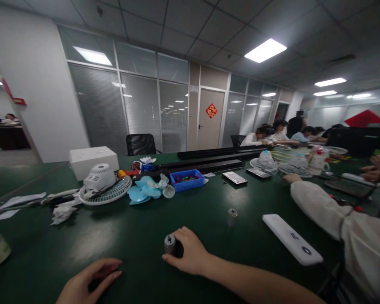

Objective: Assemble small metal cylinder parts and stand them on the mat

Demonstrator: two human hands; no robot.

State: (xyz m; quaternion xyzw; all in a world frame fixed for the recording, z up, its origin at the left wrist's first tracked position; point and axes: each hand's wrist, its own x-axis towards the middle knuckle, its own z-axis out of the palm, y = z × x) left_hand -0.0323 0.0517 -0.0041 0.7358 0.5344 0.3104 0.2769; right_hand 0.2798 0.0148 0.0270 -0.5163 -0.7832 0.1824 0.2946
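Note:
On the dark green table, my right hand (194, 254) has its thumb and fingers around a small grey metal motor (169, 242) that stands upright. The motor's round top end faces up; part of its side is hidden by the fingers. A second, similar metal motor (232, 218) stands upright farther back and to the right, apart from both hands. My left hand (90, 280) is low at the left, its thumb and fingers curved and apart, with nothing between them.
Light blue fan blades (144, 191), a white fan (99, 179) and a blue bin (186, 180) of small parts lie behind my hands. A white power bank (291, 238) lies to the right, beside a co-worker's sleeve (316, 200). Two hard drives (234, 177) sit farther back.

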